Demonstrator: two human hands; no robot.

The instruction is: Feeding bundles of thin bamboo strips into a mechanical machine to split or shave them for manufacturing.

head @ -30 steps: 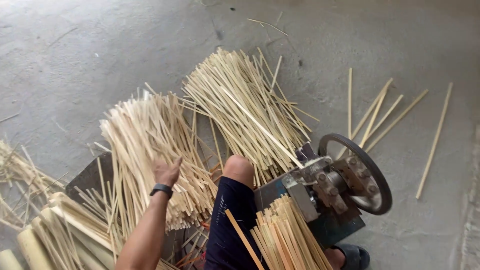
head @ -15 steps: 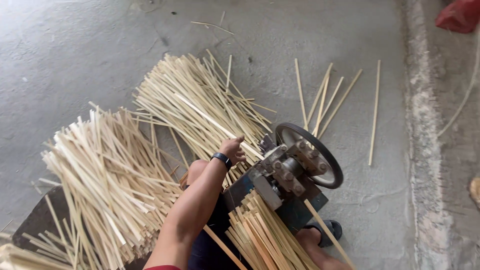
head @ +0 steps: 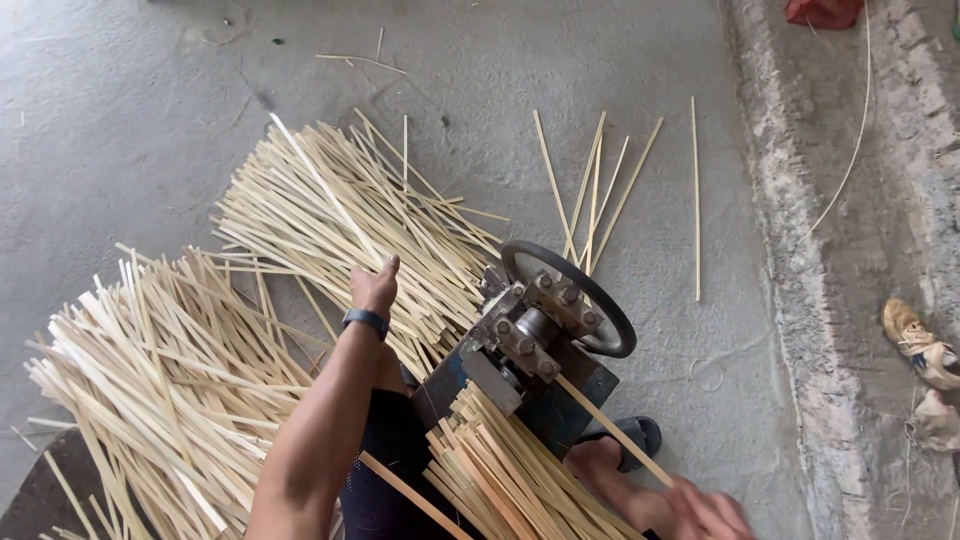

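left hand (head: pixel 375 285) fingers together, resting on far strip pile (head: pixel 330 215) | right hand (head: pixel 700 510) blurred, grip unclear, by strip (head: pixel 610 430) at machine (head: pixel 530 350) | near pile (head: pixel 150 370) large; stack (head: pixel 510 470) remains unfed

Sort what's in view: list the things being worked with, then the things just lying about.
In use:
left hand on the far strip pile
right hand holding one strip
blue splitting machine
strip bundle on it

Lying about:
loose sticks
worn shoe
red cloth
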